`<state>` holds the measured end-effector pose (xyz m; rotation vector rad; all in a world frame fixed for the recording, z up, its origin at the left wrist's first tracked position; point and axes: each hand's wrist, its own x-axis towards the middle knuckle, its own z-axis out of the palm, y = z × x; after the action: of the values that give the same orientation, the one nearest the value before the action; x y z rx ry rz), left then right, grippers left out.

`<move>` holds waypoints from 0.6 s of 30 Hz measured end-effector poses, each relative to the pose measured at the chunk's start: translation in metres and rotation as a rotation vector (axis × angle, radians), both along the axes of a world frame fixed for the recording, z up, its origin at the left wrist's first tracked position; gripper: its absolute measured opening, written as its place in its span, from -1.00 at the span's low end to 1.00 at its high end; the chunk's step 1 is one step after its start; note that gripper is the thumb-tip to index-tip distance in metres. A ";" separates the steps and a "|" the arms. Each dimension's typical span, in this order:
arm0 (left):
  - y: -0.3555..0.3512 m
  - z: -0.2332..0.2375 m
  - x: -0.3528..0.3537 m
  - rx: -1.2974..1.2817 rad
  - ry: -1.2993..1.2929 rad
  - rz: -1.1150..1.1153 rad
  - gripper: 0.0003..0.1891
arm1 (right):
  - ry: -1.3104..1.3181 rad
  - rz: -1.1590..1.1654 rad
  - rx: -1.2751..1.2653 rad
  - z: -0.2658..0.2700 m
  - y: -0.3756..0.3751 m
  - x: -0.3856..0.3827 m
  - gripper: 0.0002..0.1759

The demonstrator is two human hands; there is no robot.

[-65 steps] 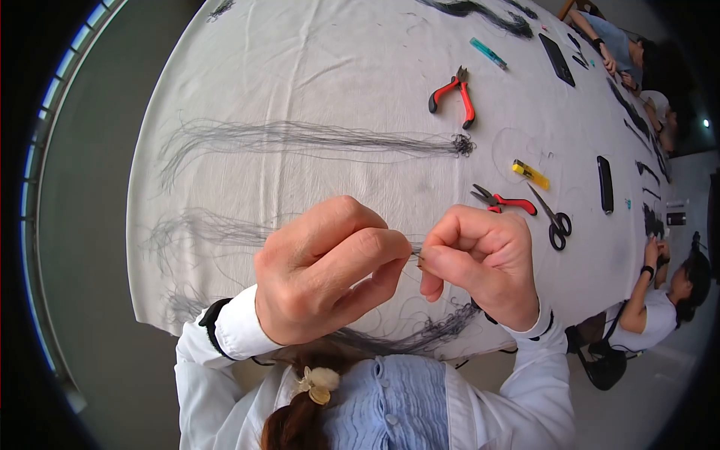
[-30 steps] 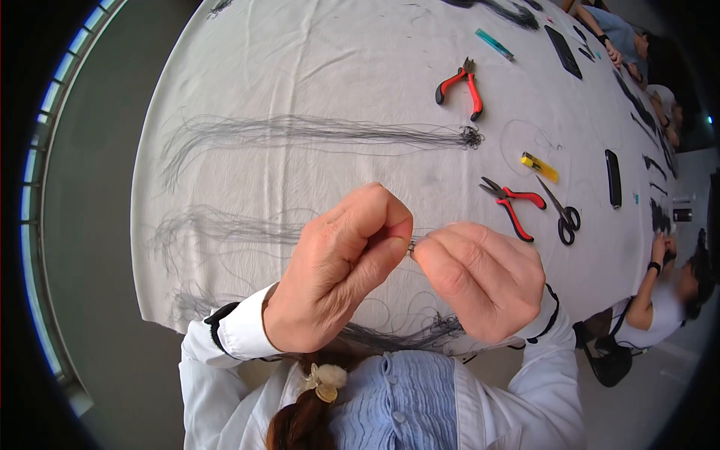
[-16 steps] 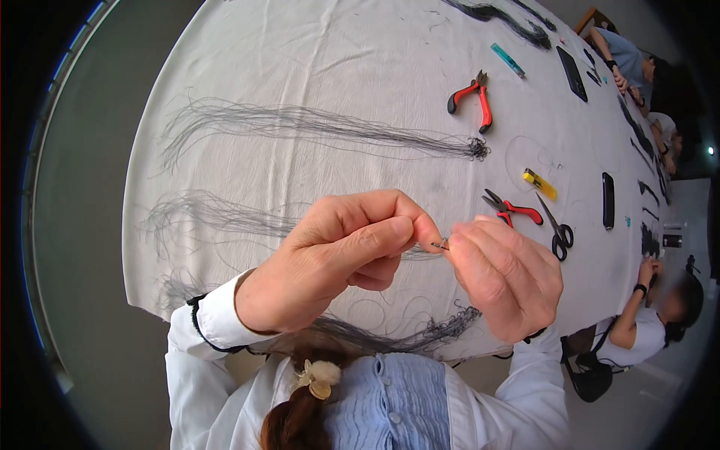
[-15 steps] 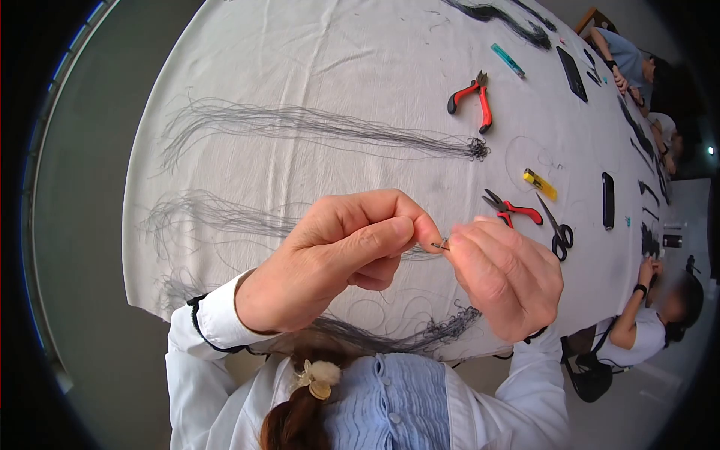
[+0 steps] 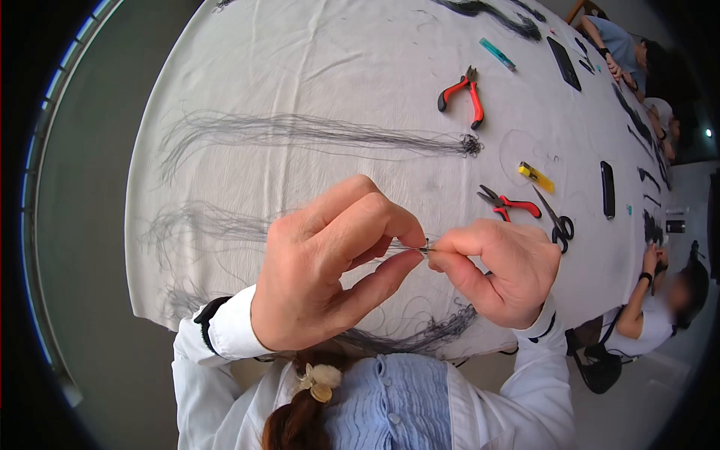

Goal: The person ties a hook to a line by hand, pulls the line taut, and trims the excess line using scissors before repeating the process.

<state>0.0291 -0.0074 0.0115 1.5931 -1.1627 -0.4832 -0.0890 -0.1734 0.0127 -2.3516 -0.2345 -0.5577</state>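
Note:
My left hand (image 5: 337,262) and my right hand (image 5: 499,270) meet fingertip to fingertip over the cloth. A small knotted piece of dark thread (image 5: 427,246) lies between them, pinched by the thumb and index finger of each hand. Fine strands trail leftward from it behind my left hand. Under my hands is a bundle of thin dark threads (image 5: 202,221), partly covered. Another thread bundle (image 5: 322,131), with a tangled knotted end, lies farther up. A third, curlier bundle (image 5: 420,337) lies close to my body, partly behind my left wrist.
Right of my hands are red-handled pliers (image 5: 510,202), black scissors (image 5: 559,225) and a yellow lighter (image 5: 536,177). Beyond lie red-handled cutters (image 5: 463,97), a teal lighter (image 5: 497,54) and a black phone (image 5: 564,64). Other people (image 5: 652,300) sit along the white-covered table (image 5: 247,67).
My left hand has turned so its thumb and index finger now meet the thread from below and above. My right hand's fingers have shifted too, and the knot shows more clearly.

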 end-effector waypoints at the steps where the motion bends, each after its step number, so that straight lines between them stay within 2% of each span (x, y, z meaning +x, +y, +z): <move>1: 0.000 0.000 -0.001 -0.011 -0.094 0.022 -0.85 | 0.055 -0.004 0.099 0.000 0.000 0.000 -0.94; 2: -0.001 0.000 -0.003 -0.022 -0.188 0.044 -0.83 | 0.053 -0.010 0.102 -0.001 0.000 -0.001 -0.94; 3: -0.002 0.001 -0.004 -0.033 -0.282 0.065 -0.81 | 0.141 -0.008 0.275 -0.002 0.000 -0.001 -0.95; 4: -0.002 0.000 -0.005 -0.033 -0.285 0.058 -0.81 | 0.228 -0.003 0.448 -0.003 0.000 -0.001 -0.95; 5: -0.003 -0.003 -0.006 -0.055 -0.323 0.077 -0.81 | 0.225 -0.008 0.449 -0.002 0.000 -0.002 -0.95; 7: -0.004 -0.005 -0.007 -0.077 -0.362 0.089 -0.81 | 0.449 0.022 0.767 0.003 0.000 -0.002 -0.93; 8: -0.004 -0.005 -0.007 -0.075 -0.374 0.067 -0.80 | 0.446 0.017 0.772 0.005 -0.002 -0.002 -0.93; 10: -0.005 -0.005 -0.006 -0.071 -0.388 0.038 -0.80 | 0.705 0.084 1.074 0.007 -0.007 0.000 -0.90; 13: -0.006 -0.007 -0.006 -0.107 -0.450 -0.005 -0.80 | 0.729 0.132 1.213 0.007 -0.008 0.001 -0.89; 14: -0.007 -0.008 -0.010 -0.108 -0.420 0.026 -0.80 | 0.727 0.131 1.217 0.007 -0.007 0.000 -0.89; 16: -0.007 -0.008 -0.012 -0.107 -0.391 0.055 -0.81 | 0.627 0.093 1.019 0.006 -0.003 -0.003 -0.91; 17: -0.006 -0.007 -0.012 -0.092 -0.321 0.046 -0.84 | 0.625 0.092 1.021 0.005 0.000 -0.004 -0.91; 18: -0.006 -0.006 -0.012 -0.077 -0.250 0.038 -0.87 | 0.458 0.058 0.767 0.003 0.003 -0.004 -0.95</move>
<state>0.0168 -0.0135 0.0056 1.6389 -1.3182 -0.2147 -0.0933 -0.1705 0.0155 -1.6486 0.1131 -0.0376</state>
